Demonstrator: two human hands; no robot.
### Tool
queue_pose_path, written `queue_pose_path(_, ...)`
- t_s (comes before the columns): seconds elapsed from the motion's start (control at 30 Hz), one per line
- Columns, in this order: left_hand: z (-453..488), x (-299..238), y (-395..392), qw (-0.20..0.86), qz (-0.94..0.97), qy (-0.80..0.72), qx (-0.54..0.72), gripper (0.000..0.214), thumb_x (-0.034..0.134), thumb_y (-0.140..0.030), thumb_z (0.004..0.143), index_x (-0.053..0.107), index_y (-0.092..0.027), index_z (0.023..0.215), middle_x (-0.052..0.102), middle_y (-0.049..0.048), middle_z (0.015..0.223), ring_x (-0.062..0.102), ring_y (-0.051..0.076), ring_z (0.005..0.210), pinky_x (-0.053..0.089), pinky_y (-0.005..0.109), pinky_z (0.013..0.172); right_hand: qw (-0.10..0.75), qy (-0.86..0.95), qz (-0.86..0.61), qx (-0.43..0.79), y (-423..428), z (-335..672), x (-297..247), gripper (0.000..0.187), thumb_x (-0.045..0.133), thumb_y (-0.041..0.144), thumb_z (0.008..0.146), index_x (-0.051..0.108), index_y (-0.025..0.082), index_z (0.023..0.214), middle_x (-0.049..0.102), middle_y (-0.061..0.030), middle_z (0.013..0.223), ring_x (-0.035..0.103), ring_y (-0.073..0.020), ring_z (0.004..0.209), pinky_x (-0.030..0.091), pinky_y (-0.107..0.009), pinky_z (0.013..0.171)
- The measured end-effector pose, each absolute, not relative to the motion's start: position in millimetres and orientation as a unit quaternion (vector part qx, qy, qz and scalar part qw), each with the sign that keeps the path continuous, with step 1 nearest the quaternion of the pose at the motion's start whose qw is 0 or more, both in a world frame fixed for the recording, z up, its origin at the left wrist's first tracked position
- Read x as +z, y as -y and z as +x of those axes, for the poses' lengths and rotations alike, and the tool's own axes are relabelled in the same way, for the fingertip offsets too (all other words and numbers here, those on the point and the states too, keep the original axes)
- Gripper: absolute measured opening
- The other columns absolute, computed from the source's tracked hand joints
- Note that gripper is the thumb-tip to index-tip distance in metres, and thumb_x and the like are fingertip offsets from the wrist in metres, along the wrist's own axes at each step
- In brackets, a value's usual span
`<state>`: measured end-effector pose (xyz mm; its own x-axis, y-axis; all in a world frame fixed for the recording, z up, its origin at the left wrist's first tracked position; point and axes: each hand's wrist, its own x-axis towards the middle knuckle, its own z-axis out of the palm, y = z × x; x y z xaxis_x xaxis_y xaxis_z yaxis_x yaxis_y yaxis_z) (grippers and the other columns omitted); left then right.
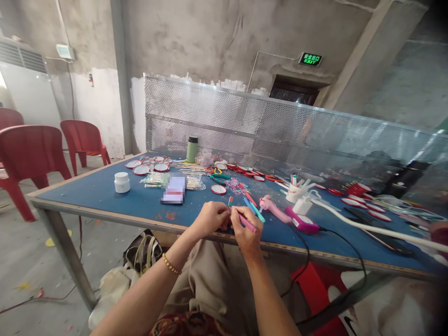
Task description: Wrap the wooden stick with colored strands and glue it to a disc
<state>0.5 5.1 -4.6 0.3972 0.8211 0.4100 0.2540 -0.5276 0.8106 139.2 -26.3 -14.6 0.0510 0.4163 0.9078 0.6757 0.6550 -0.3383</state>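
The person is sitting at the near edge of the blue worktop (105, 191), and both hands are meeting just above that edge. The right hand (246, 234) is grasping a pink pen (249, 225), its fingers wrapping round the barrel. The left hand (209, 217) is curling in from the other side, and its fingertips are closing on the pen's left end, so the two hands are almost touching there.

The pen's long axis is running from the gap between the hands out to the right and slightly toward the person, with the free end sticking out past the right hand's knuckles. The pen is being held clear of the surface, not lying on it. The right hand is carrying most of its length, while the left is reaching only its tip (a gold bracelet (171, 265) is showing on that wrist).

Just beyond the hands, a few loose pens (257, 212) are lying on the worktop, pointing roughly the same way. A pink gadget (303, 223) with a black cable is sitting near them to the right. Further back, a white jar (122, 182), a green flask (191, 150) and a scatter of red-rimmed discs (219, 189) are standing well apart from the hands.
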Motion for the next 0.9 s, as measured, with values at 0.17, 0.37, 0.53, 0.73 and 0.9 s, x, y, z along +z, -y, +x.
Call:
queue_pose_path(0.17,0.7,-3.7,-5.0,0.330,0.765,-0.359,0.421,0.029,0.047,-0.029,0.086,0.056,-0.017,0.060,0.063,-0.0013,0.052,0.059,0.011,0.052,0.042,0.019,0.056,0.595,0.690,-0.398,-0.111,28.3,139.6,-13.5,0.020,0.056,0.025,0.093,0.063,0.019,0.075,0.065,0.0000,0.061,0.062,-0.0138,0.051,0.049,-0.025,0.055)
queue_pose_path(0.37,1.3,-3.1,-4.3,0.331,0.765,-0.354,0.424,0.028,0.047,-0.027,0.085,0.056,-0.017,0.060,0.063,-0.0014,0.052,0.059,0.011,0.051,0.042,0.019,0.056,0.600,0.686,-0.394,-0.118,28.2,138.7,-12.8,0.017,0.056,0.025,0.093,0.064,0.019,0.079,0.066,-0.0008,0.065,0.062,-0.0134,0.052,0.050,-0.025,0.055)
queue_pose_path(0.53,1.5,-4.5,-5.6,0.337,0.763,-0.355,0.422,0.026,0.047,-0.026,0.084,0.057,-0.017,0.061,0.062,-0.0016,0.052,0.059,0.011,0.050,0.042,0.019,0.055,0.600,0.685,-0.395,-0.120,26.5,139.4,-14.0,0.017,0.056,0.026,0.093,0.064,0.019,0.079,0.067,-0.0013,0.066,0.063,-0.0137,0.054,0.050,-0.025,0.056)
queue_pose_path(0.73,1.0,-3.8,-5.3,0.337,0.761,-0.358,0.423,0.028,0.048,-0.029,0.085,0.057,-0.017,0.061,0.063,-0.0010,0.052,0.059,0.011,0.052,0.042,0.019,0.057,0.593,0.689,-0.399,-0.123,28.9,141.0,-15.0,0.021,0.056,0.025,0.093,0.060,0.020,0.073,0.062,0.0015,0.058,0.059,-0.0124,0.050,0.047,-0.024,0.054)
queue_pose_path(0.9,-0.5,0.1,-2.2,0.363,0.758,-0.340,0.423,0.028,0.052,-0.032,0.084,0.059,-0.016,0.062,0.062,-0.0008,0.053,0.057,0.011,0.051,0.042,0.019,0.055,0.607,0.673,-0.402,-0.130,31.9,142.3,-15.9,0.021,0.057,0.024,0.093,0.058,0.020,0.072,0.061,0.0015,0.058,0.058,-0.0125,0.049,0.046,-0.024,0.054)
